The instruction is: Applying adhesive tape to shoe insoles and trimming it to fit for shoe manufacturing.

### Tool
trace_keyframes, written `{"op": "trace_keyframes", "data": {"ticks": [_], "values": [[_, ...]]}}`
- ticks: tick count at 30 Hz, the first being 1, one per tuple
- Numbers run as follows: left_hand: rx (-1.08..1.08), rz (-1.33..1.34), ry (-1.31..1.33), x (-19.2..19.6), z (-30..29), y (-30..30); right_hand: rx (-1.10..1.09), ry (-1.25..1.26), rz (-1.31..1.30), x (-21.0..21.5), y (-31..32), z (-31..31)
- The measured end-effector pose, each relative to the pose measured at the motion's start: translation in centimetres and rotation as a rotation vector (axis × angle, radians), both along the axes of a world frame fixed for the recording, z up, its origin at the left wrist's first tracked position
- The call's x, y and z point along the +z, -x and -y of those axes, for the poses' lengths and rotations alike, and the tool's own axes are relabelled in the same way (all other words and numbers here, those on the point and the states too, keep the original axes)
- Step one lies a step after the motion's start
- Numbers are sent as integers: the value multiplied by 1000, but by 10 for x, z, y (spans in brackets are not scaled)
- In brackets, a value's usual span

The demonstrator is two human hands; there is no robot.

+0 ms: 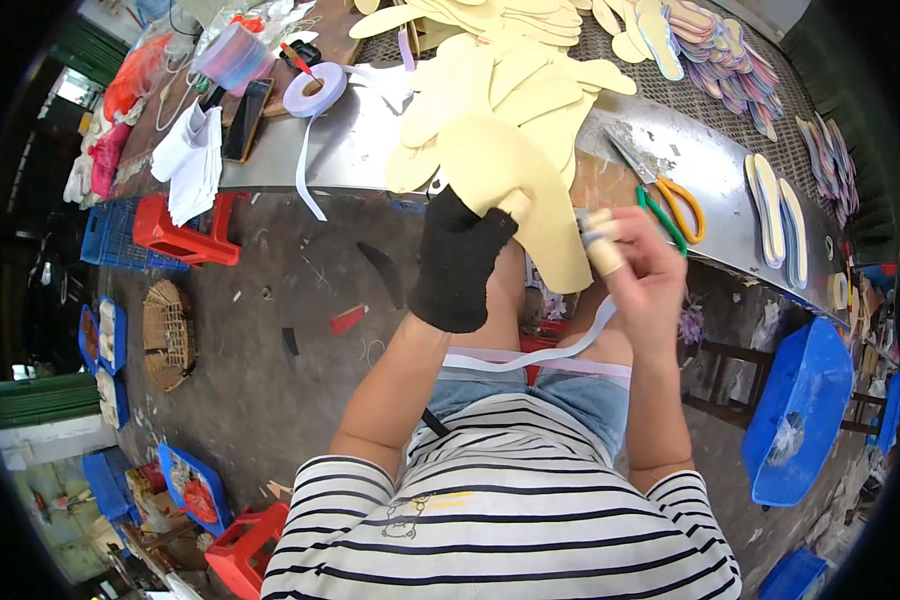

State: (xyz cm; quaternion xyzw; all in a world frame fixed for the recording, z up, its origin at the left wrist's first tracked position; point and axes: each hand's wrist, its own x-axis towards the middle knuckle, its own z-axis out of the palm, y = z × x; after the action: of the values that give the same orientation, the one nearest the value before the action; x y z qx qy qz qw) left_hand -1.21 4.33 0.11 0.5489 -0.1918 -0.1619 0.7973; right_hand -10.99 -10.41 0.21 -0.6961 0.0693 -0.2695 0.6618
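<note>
My left hand (460, 258), in a black glove with the thumb tip showing, grips a cream insole (515, 180) near its middle. The insole is tilted, its narrow end pointing down toward my lap. Beside that narrow end, my right hand (642, 262) has its fingers curled in a pinch, with pale wraps on some fingertips. A white strip of tape (560, 352) rises from my lap to my right hand; the exact grip point is hidden. Behind the held insole lies a heap of cream insoles (530, 85) on the metal-topped table (355, 155).
Scissors (660, 185) with orange and green handles lie right of the heap. Finished-looking insoles (778, 222) sit farther right. A tape roll (315, 90), a phone (247, 120) and folded white cloth (188, 162) are at left. A red stool (185, 232) and blue tub (798, 415) stand below.
</note>
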Motion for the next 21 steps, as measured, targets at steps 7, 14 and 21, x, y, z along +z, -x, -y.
{"op": "trace_keyframes", "data": {"ticks": [7,14,21], "values": [[39,-16,56,4,-2,17,120,-261,-44,30,-9,1],[58,80,12,3,-1,20,81,-172,-32,37,-9,2],[13,119,2,5,-1,21,98,-157,-8,34,-12,1]]}}
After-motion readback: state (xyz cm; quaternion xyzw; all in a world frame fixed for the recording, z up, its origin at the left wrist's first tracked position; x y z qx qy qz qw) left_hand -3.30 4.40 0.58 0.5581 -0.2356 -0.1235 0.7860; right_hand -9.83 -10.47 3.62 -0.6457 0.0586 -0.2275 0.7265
